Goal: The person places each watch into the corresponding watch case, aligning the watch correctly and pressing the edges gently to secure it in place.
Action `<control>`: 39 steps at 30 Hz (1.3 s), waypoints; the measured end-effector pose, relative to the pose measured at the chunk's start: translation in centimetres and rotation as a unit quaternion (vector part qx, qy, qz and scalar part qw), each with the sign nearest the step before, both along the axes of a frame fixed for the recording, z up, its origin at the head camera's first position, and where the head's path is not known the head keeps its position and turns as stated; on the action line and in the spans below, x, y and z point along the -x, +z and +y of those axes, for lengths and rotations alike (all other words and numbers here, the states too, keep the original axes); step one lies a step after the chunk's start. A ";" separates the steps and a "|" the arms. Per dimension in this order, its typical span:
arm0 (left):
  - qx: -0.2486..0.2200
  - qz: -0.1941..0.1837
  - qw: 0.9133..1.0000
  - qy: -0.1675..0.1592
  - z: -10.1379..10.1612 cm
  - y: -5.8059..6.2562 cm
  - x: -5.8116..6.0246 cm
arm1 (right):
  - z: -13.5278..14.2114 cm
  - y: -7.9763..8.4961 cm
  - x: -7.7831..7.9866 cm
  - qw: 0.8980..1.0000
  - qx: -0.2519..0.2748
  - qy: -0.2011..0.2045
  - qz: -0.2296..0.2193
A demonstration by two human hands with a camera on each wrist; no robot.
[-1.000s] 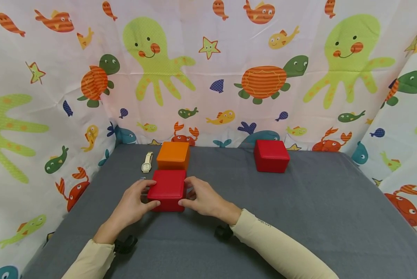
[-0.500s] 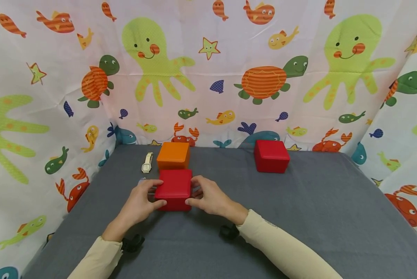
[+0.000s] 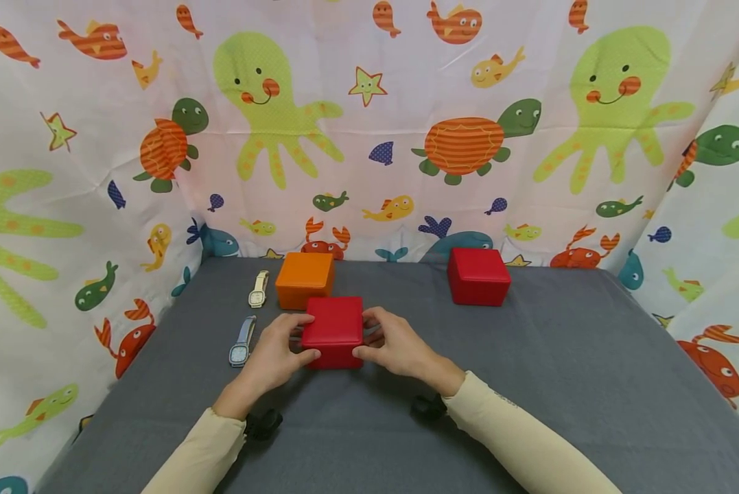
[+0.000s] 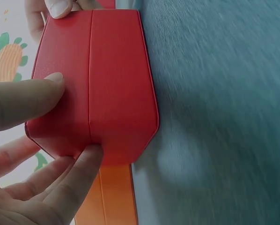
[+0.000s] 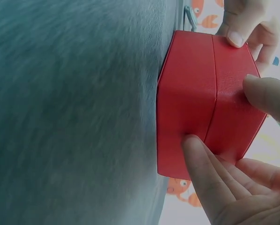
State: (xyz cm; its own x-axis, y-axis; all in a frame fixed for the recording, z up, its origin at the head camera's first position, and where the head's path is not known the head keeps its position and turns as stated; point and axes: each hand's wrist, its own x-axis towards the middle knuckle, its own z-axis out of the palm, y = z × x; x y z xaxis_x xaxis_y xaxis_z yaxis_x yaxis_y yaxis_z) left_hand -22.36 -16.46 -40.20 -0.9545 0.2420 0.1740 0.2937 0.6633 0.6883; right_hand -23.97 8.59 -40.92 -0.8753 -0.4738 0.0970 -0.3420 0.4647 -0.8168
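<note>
A red box (image 3: 333, 322) with a lid seam around its sides sits between my two hands on the grey cloth. My left hand (image 3: 276, 353) grips its left side, thumb on the front face and fingers along the side. My right hand (image 3: 400, 346) holds the right side the same way, its thumb at the front right corner. In the left wrist view the lid line runs down the red box (image 4: 116, 70), which is closed. The right wrist view shows fingertips pressed on the side of the red box (image 5: 191, 108). Behind it stands an orange box (image 3: 304, 278).
A watch with a light blue strap (image 3: 242, 343) lies left of my left hand. Farther back is a cream-coloured watch (image 3: 259, 289). Another red box (image 3: 479, 276) stands at the back right of the grey cloth (image 3: 567, 370), before a curtain printed with sea animals (image 3: 369, 158).
Both hands have moved right with the red box between them, so more of the orange box's front shows. The light blue watch, mostly hidden earlier, is now in plain sight.
</note>
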 end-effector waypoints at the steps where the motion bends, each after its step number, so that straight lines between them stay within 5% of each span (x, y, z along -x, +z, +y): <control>1: -0.001 0.000 1.000 0.000 0.3 -0.1 0.1 | 0.2 0.0 0.0 1.000 0.000 -0.003 0.000; 39: -0.007 -0.006 1.000 -0.023 7.4 -0.4 1.9 | 7.4 0.6 0.5 0.998 -0.014 -0.061 -0.014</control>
State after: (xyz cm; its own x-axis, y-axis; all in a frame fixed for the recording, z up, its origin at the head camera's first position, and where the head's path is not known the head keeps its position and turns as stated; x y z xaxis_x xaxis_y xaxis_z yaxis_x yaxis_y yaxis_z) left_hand -24.29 -9.06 -40.61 -0.9444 0.2840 0.1657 0.3153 0.6394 0.7013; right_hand -24.48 16.00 -40.36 -0.9286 -0.3664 0.0592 -0.2584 0.5238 -0.8117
